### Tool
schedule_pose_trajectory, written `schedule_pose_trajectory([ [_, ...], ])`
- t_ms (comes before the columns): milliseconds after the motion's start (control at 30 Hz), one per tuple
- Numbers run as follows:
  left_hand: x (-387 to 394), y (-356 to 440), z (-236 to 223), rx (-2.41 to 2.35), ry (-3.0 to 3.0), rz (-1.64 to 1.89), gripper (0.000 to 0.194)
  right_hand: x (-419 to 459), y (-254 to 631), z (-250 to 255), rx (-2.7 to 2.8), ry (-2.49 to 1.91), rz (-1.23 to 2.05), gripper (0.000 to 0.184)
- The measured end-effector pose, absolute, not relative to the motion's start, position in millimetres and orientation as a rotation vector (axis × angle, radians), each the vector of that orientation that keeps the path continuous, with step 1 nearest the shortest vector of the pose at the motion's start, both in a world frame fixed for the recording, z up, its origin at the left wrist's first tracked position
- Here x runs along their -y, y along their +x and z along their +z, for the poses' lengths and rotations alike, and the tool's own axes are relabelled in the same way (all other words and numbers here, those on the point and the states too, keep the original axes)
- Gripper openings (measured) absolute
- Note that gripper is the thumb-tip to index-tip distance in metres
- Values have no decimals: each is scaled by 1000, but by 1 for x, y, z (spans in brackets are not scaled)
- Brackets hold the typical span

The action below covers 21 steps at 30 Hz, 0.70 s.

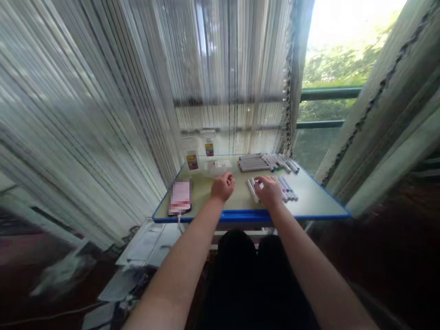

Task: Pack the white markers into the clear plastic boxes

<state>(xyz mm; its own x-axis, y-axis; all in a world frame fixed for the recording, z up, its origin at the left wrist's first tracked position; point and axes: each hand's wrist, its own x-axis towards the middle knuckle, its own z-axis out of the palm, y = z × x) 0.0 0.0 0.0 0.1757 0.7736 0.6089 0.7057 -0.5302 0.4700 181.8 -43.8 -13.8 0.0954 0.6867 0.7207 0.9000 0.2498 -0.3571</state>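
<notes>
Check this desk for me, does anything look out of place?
One marker lies at a slant beside the right hand, out of line with the neat row of markers behind it. A white cable also trails from the phone over the desk's front edge.

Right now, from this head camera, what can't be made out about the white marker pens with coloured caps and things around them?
Head view only:
The right hand hides part of the white marker pens, so their number is unclear.
The curled left hand hides whether it holds anything.
The pink rectangular object is blurred out.
The clear plastic packet is too faint to read.
</notes>
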Motion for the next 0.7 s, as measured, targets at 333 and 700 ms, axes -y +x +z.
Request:
schedule_pose_trajectory([
  [333, 0, 7, 0, -1424, 2354, 1186, 22, 43, 217, -4, 1438, -1628, -293, 27],
  [700, -4, 45, -12, -1264, 2609, 676, 53, 55, 271, -28, 1788, -1738, 86, 36],
])
